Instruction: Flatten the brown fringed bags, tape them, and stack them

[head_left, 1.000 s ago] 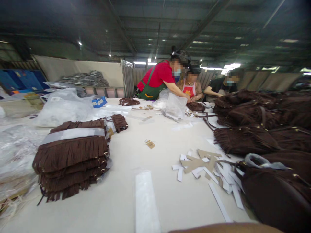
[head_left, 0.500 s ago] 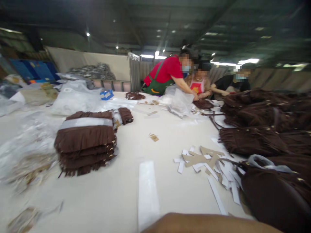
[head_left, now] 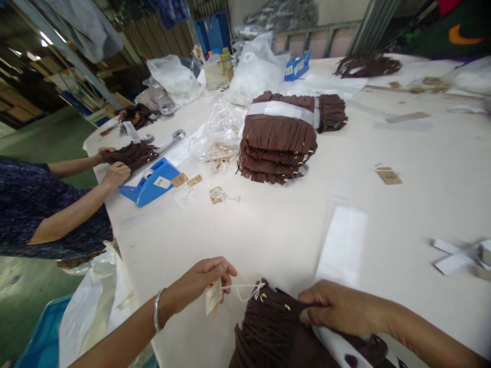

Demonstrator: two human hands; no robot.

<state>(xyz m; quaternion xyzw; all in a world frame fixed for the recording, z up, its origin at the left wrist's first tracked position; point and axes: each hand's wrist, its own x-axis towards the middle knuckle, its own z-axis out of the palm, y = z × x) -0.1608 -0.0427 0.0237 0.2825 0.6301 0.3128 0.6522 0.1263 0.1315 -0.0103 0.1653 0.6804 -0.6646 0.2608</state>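
Near the table's front edge lies a dark brown fringed bag (head_left: 274,322) with small gold eyelets. My right hand (head_left: 337,306) is closed on its upper edge, thumb on top, beside a white strip (head_left: 341,347) on the bag. To the left, my left hand (head_left: 209,278) pinches a pale hang tag (head_left: 213,297). A white string (head_left: 241,287) runs taut from the tag to the bag's corner. Beyond the bag a flat white sheet (head_left: 343,243) rests on the table.
A stack of fringed bags (head_left: 280,135) stands mid-table. Loose tags (head_left: 388,175) and paper strips (head_left: 452,258) lie to the right. At the left, a co-worker's hands (head_left: 115,174) hold another brown bag beside a blue tape dispenser (head_left: 153,181). Plastic bags (head_left: 257,69) are piled behind.
My view has swung left and down, away from the co-workers at the back. Both my hands, the bag and its tag have come into view, along with the co-worker at the left.
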